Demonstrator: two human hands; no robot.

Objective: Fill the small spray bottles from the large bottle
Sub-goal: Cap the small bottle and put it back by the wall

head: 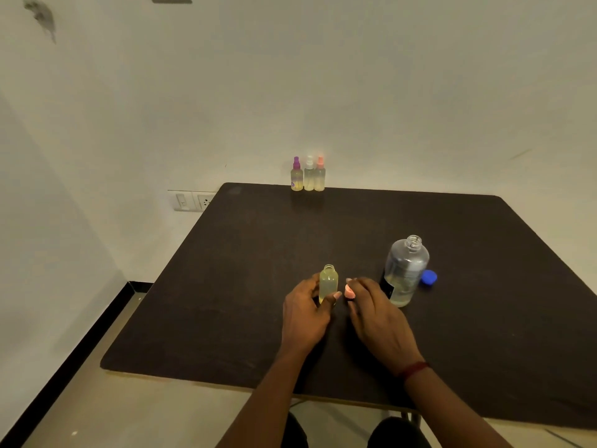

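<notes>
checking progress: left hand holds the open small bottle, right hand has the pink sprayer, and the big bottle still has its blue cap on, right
Not quite. In the head view the big bottle is uncapped; its blue cap lies on the table beside it. The rest holds: the left hand holds the open small bottle, and the right hand has the pink sprayer.

We see a dark brown tabletop (226,286), a blue cap (429,277), a pink sprayer top (349,291), and pale yellow liquid in the open small bottle (328,282). Far bottles wear purple (296,163), white (309,162) and pink (320,161) sprayers.
</notes>
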